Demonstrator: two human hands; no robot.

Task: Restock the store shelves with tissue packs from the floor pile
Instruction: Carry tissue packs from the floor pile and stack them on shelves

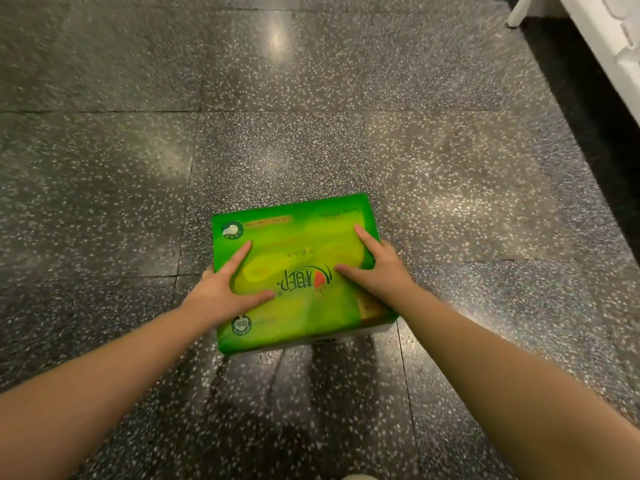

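Hands first: your left hand (221, 289) and right hand (377, 268) flank one green tissue pack (298, 271), each clamped on its own side. On the left, your forefinger lies along the top face and your thumb points in toward the logo, while the other fingers drop over the pack's 9 o'clock edge, out of sight. On the right it is the same in mirror: forefinger and thumb flat on top, the rest wrapped over the 3 o'clock edge. Both hands are spread wide yet gripping, thumbs nearly facing each other across the printed logo.

You hold the pack dead ahead at 12 o'clock, level, broad face up, with its long axis running roughly from 6 to 12 and skewed a little toward 11. Neither hand is clearly nearer. Whether it is lifted off the speckled floor (104, 202) or just leaving it cannot be told; blur softens the edges.

No pile shows here. A white shelf base (602, 36) cuts the corner at 2 o'clock, well apart from the pack, so your carry likely swings right and up.
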